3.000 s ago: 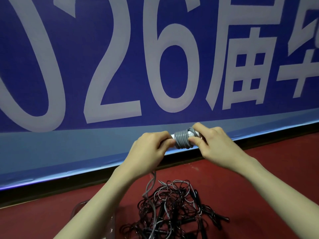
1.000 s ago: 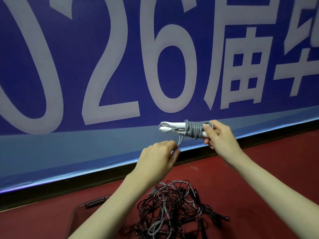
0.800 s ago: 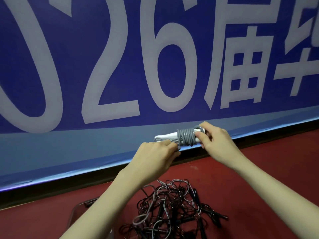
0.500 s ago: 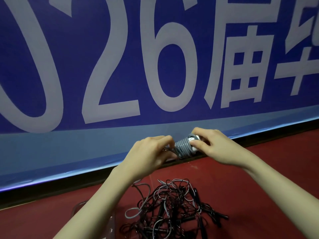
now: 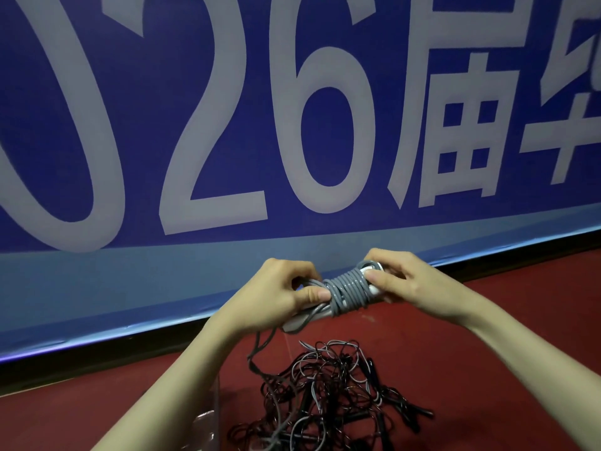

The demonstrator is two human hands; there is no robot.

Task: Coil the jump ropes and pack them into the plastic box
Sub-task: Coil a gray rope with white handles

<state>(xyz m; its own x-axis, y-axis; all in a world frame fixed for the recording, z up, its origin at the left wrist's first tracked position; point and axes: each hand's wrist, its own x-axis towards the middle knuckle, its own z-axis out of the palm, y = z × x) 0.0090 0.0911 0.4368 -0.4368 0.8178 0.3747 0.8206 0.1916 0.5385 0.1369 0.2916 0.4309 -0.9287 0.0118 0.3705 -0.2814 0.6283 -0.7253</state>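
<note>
Grey jump rope [image 5: 346, 292]: wound in tight turns round a pair of white handles [image 5: 374, 281], held in the air between both hands, above the floor and in front of the banner. Loose tail hanging from the coil's lower left down toward the pile.

Left hand [image 5: 276, 294]: gripping the left end of the bundle, fingers curled over it, thumb pressed flat against the first turns.

Right hand [image 5: 409, 284]: gripping the right end, fingers curled round the handle tips, thumb on the near side.

Pile of jump ropes [image 5: 328, 398]: black and grey cords tangled loose on the red floor [image 5: 487, 346], below the hands; several dark handles poking out at the right.

Plastic box [image 5: 208, 421]: clear, only a corner visible at the bottom edge, just left of the pile, partly hidden by the left forearm. Contents not discernible.

Banner [image 5: 195, 125]: blue, large pale figures "26" and characters, paler band along its bottom edge, standing behind the floor.
</note>
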